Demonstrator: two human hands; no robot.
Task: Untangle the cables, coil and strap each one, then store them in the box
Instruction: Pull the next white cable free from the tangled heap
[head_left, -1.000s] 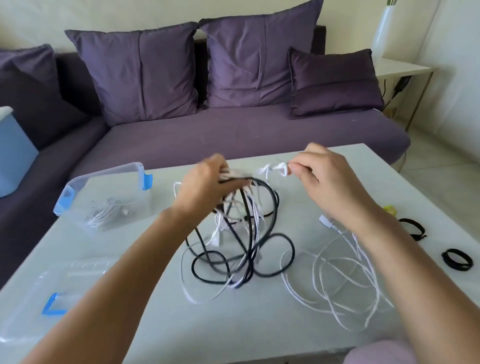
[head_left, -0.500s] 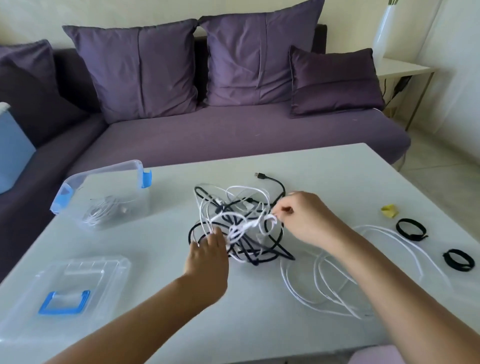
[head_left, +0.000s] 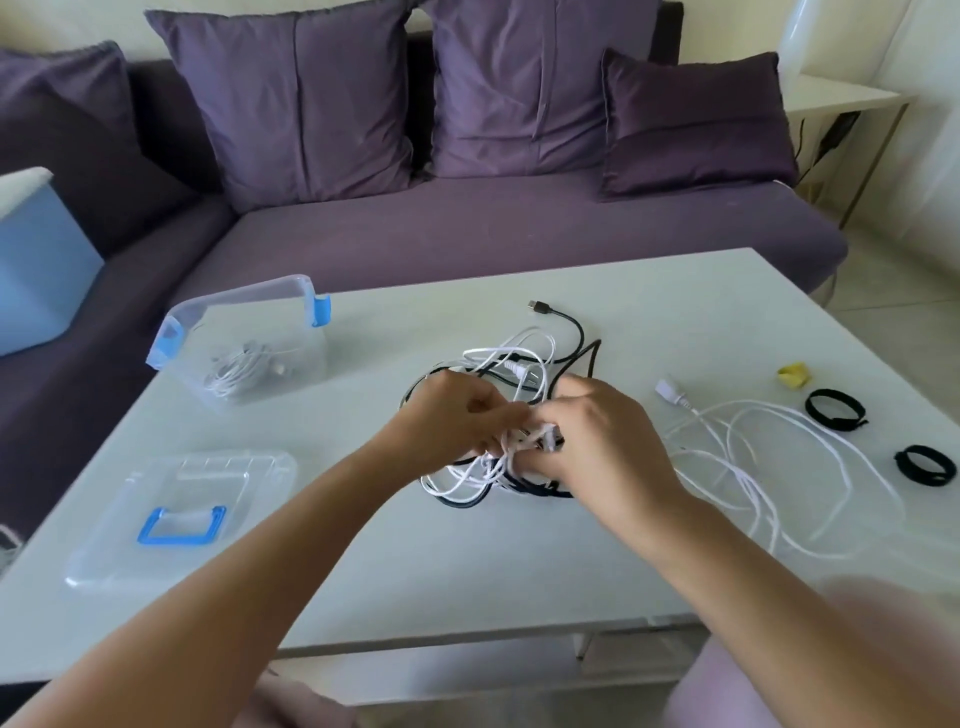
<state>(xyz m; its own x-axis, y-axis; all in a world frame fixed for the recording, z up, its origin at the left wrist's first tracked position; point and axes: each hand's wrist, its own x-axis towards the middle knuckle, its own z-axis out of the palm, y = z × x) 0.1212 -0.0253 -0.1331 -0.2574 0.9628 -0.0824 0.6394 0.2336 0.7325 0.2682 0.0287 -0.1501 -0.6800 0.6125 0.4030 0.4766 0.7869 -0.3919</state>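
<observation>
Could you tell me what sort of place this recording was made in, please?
Most likely a home living room: a purple sofa with cushions stands behind a low white table, and a side table sits in the corner.

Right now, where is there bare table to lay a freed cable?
Free: the table's near strip between lid and loose white cable, though forearms cross above it; the far strip behind the tangle, right of the box. Crowded: the centre under left hand and right hand, and the right edge with straps.
</observation>
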